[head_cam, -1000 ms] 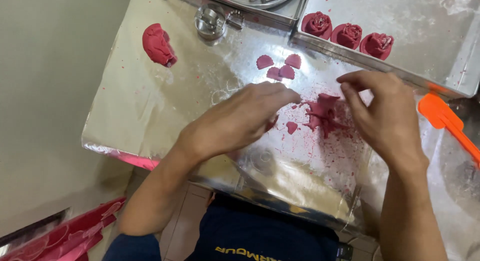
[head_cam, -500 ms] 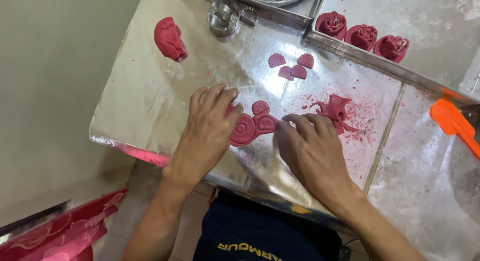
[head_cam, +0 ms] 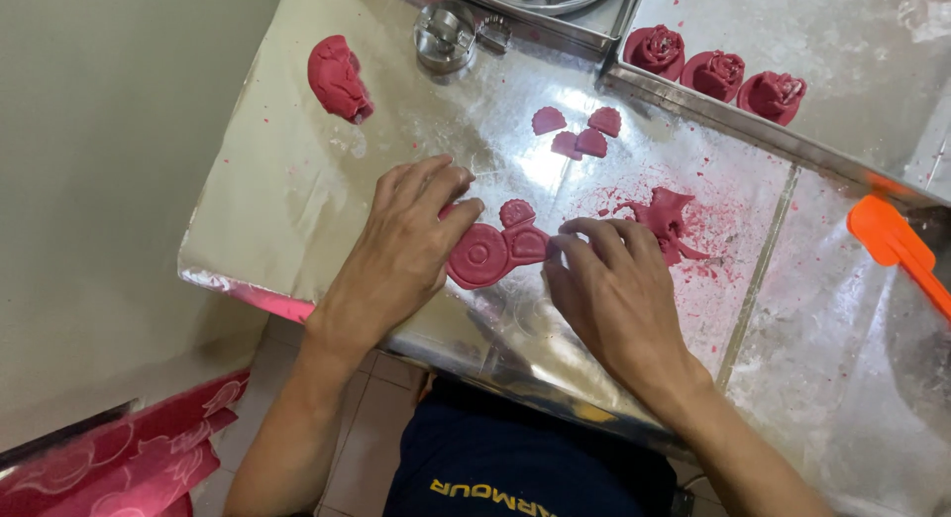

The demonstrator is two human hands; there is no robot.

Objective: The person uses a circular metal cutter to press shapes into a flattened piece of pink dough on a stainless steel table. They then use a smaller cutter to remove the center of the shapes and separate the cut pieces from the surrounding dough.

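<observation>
**A:** Start closest in. What are the hands doing?

**B:** Both lie flat on the foil-covered table (head_cam: 297, 210). The left hand (head_cam: 401, 245) has its fingers held close together, tips resting on the left edge of a row of overlapping red dough discs (head_cam: 495, 248). The right hand (head_cam: 609, 284) has its fingers slightly curled and near together, tips touching the right end of the same row. Neither hand pinches anything.

**A:** So where does it go wrong?

**B:** I'd judge the discs are thin and soft. Press too hard and they smear into the foil or tear where they overlap. Push unevenly from the two ends and the row buckles or the discs slide apart.

**A:** And further out?

**B:** Just beyond the right fingers sits a ragged dough scrap (head_cam: 664, 220) with crumbs around it; a sleeve or knuckle could drag crumbs onto the discs. Farther back lie three small cut petals (head_cam: 580, 136), a dough lump (head_cam: 337, 76) and a metal cutter (head_cam: 446, 37). Three finished dough roses (head_cam: 713, 73) sit on the tray (head_cam: 842, 42) behind, well apart and likely safe. An orange spatula (head_cam: 897, 245) lies at the right.
</observation>
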